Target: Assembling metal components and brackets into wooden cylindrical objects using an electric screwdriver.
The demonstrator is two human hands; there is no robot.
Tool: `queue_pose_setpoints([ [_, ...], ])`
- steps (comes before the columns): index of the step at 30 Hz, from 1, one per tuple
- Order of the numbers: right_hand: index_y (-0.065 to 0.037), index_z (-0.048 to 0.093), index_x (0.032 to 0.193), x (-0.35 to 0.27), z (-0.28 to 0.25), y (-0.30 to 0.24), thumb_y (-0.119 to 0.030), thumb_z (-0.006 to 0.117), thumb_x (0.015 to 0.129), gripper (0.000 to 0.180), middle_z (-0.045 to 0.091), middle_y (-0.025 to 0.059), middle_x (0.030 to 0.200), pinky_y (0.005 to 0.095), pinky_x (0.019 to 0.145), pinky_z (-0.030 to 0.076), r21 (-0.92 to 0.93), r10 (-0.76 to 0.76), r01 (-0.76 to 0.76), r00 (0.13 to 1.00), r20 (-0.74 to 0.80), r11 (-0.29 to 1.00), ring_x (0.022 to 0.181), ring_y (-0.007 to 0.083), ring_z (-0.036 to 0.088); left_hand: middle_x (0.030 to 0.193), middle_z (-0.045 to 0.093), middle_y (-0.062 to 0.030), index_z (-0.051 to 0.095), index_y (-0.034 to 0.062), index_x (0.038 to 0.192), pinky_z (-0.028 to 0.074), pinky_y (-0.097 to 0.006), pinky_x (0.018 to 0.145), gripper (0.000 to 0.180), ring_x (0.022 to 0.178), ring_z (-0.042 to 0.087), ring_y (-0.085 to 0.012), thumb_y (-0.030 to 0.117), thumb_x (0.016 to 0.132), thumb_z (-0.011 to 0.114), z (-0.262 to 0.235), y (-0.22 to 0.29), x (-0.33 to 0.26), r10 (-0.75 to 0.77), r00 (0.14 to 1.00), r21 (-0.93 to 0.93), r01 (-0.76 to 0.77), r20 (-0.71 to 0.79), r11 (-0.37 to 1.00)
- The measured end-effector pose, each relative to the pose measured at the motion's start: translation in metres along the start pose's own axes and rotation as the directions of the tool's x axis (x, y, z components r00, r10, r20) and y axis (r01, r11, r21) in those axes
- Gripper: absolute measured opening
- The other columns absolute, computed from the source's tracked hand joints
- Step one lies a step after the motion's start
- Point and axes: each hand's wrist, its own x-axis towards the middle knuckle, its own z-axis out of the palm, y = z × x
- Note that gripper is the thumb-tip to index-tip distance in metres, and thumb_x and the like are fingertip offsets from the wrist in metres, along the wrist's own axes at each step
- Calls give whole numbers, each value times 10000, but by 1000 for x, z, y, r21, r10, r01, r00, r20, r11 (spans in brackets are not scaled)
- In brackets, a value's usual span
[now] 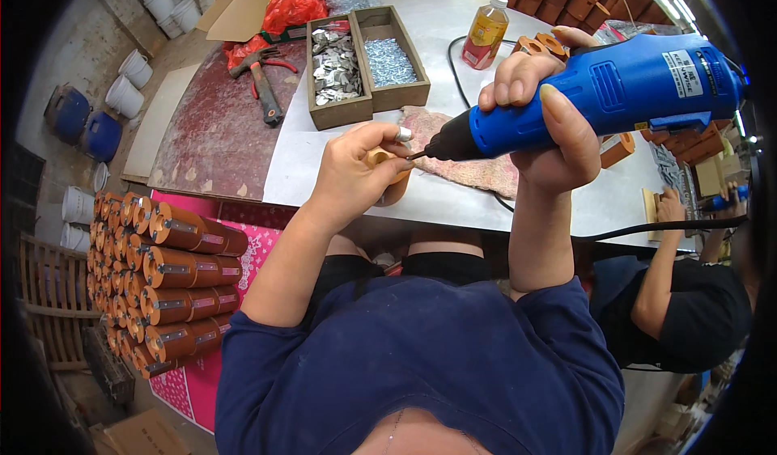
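Observation:
My right hand is wrapped round a blue electric screwdriver, held level with its black nose pointing left. The thin bit ends at the fingertips of my left hand. A brown cylinder with a pale top stands on the table under my left hand, which closes over it and partly hides it. Thumb and forefinger come close together at the bit's tip; any small piece between them is too small to make out. A white cover wraps one left fingertip.
Ahead, a two-part wooden box holds grey metal pieces and screws. A hammer lies left of it, a bottle right, a cloth beneath the screwdriver. Brown cylinders are stacked at left. A co-worker sits at right.

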Motion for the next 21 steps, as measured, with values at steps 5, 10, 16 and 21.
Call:
queue_pose_setpoints([
  [5, 35, 251, 1181, 1, -3, -5, -129, 469, 694, 559, 489, 118, 698, 352, 616, 468, 70, 24, -25, 1000, 7, 997, 665, 204, 488, 821, 604, -69, 563, -22, 939, 471, -236, 700, 273, 776, 581, -112, -73, 674, 607, 3, 3, 1, -67, 995, -83, 73, 72, 994],
  [10, 32, 242, 1160, -1, -1, -8, -74, 506, 687, 552, 504, 109, 694, 333, 620, 466, 90, 33, -34, 999, 19, 995, 646, 205, 513, 814, 600, -58, 577, -11, 925, 464, -240, 695, 282, 755, 574, -110, -68, 653, 626, 5, -2, 1, -11, 996, -52, 15, 86, 999],
  [16, 13, 256, 1132, -7, 8, -8, 12, 576, 646, 582, 543, 84, 676, 290, 628, 455, 125, 90, -86, 996, -26, 988, 639, 170, 559, 761, 584, -111, 571, -13, 837, 462, -283, 629, 235, 691, 588, -209, -32, 613, 638, 5, 6, -7, 119, 992, 176, -123, 36, 977],
  [21, 28, 264, 1117, -1, 12, -5, -20, 600, 642, 584, 554, 76, 669, 274, 628, 455, 51, 108, -105, 992, -69, 993, 623, 155, 560, 741, 582, -117, 578, 1, 842, 452, -307, 604, 238, 675, 573, -244, 0, 614, 645, 5, -5, 2, 187, 982, 242, -189, 33, 952],
])
